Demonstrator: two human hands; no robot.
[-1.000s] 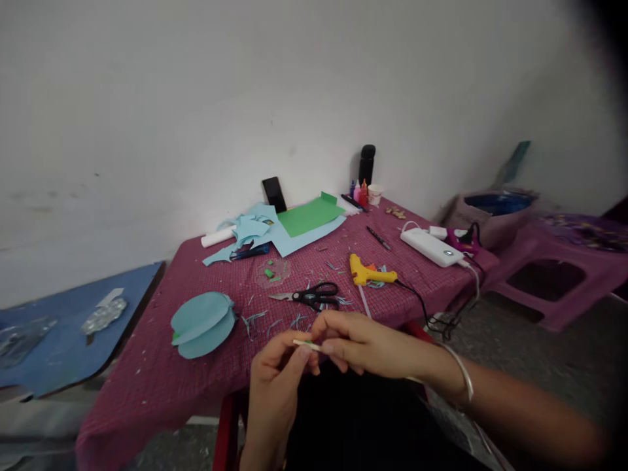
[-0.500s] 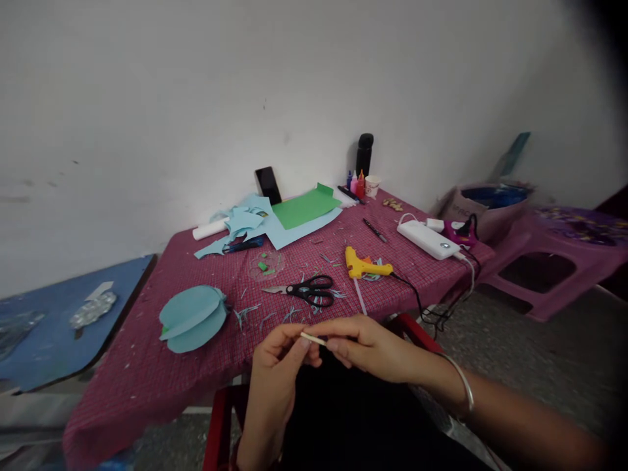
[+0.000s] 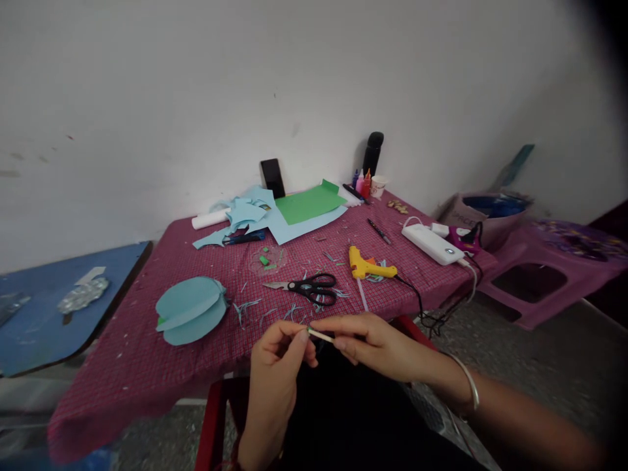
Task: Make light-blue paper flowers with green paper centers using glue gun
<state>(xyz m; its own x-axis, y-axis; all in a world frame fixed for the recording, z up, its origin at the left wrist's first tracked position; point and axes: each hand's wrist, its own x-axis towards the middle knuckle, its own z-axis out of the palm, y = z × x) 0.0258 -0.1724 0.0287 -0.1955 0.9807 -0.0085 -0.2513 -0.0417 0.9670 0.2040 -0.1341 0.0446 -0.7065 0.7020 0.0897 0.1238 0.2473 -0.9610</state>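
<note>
A short pale stick [image 3: 321, 336] is held between my two hands over the table's front edge. My left hand [image 3: 279, 356] pinches its left end, where a small bit of green shows at the fingertips. The right end sits between the thumb and fingers of my right hand [image 3: 370, 343]. Just beyond the hands lie black-handled scissors [image 3: 314, 288] among thin paper scraps. A yellow glue gun [image 3: 367, 265] rests to their right, a glue stick poking out of it. Left of the hands is a folded light-blue paper shape [image 3: 191, 311].
The table has a red checked cloth [image 3: 122, 392]. At the back are green paper [image 3: 309, 204], blue paper scraps, a phone [image 3: 272, 178], small paint bottles [image 3: 366, 184], a paper cup [image 3: 378, 186] and a black flask [image 3: 373, 154]. A white power bank [image 3: 432, 243] with cables lies right, near a pink stool [image 3: 579, 278].
The view has shifted slightly. More of the pale stick shows between my fingers, and a green bit is now visible at its left end. Both hands keep their grip.
</note>
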